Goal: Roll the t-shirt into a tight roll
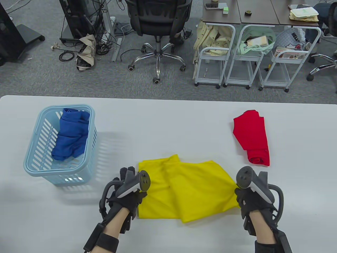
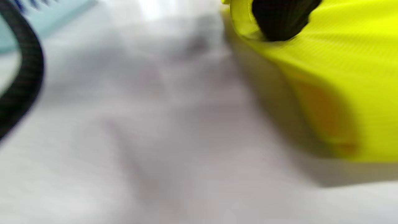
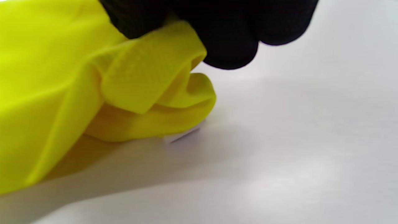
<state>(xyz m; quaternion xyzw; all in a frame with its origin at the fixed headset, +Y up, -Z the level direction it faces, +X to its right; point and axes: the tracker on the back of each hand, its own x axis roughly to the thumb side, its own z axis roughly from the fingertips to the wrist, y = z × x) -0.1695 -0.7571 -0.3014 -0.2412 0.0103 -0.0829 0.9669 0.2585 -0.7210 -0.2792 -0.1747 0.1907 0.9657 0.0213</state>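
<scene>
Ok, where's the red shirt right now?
In the table view, the red shirt lies partly rolled on the table's right side, beyond the right hand.

Matt knit yellow t-shirt [image 1: 189,192] on smooth white table [image 1: 168,118]

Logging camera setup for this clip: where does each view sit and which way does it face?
Table view: high, looking down at the table; both hands, left hand, right hand, hold the shirt.
Left wrist view: low, blurred, facing shirt; one fingertip shows.
Right wrist view: low, fingers pinching shirt.
All share the shirt.
</scene>
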